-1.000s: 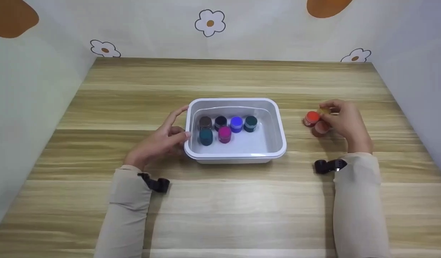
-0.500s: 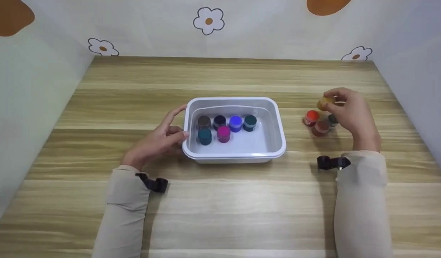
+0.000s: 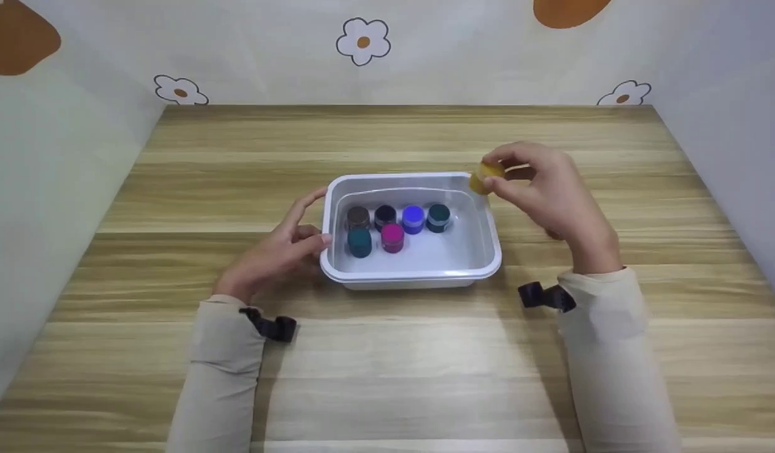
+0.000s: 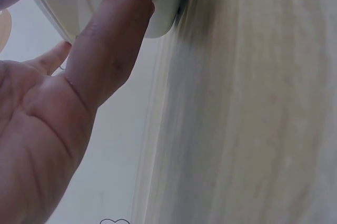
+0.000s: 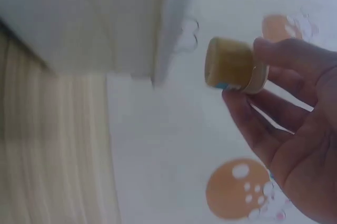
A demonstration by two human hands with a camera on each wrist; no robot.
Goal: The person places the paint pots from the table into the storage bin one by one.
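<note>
With twelve o'clock at the far side, six jars already stand inside the white tub (image 3: 412, 275): brown (image 3: 358, 217), black (image 3: 385, 216), blue (image 3: 413, 218) and dark green (image 3: 438, 217) form the far row, with teal (image 3: 359, 241) and magenta (image 3: 392, 238) on its six o'clock side. The yellow jar (image 3: 485, 176) is not yet in; we have it tilted in the air at the tub's two o'clock corner, pinched between the thumb and fingers of our right hand (image 3: 554, 189). Our left hand (image 3: 267, 255) holds the tub at nine o'clock, thumb at the rim, fingers against the outer wall. Outside, toward three o'clock, a reddish-brown sliver (image 3: 554, 234) peeks past our right wrist, perhaps another jar left over. We judge the filling well past half, though we cannot tell what the hand hides.
</note>
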